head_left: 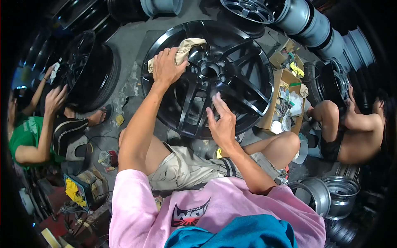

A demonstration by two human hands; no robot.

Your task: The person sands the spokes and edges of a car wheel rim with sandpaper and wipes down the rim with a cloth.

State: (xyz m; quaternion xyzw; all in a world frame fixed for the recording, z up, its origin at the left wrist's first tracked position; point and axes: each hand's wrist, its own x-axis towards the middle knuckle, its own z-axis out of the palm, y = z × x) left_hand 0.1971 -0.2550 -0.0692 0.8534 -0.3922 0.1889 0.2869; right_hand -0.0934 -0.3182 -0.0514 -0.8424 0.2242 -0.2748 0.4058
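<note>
A large black spoked wheel rim lies in front of my crossed legs. My left hand presses a beige cloth against the rim's upper left spokes, its fingers bent over the fabric. Just below the hub, my right hand is at the lower spokes, thumb and fingers apart, with nothing in it; whether its fingertips touch the rim is hard to tell.
Cardboard boxes of sandpaper scraps and rags stand right of the rim. A person in green sits at left by a dark wheel; another person crouches at right. Silver rims lie lower right, and a red can lower left.
</note>
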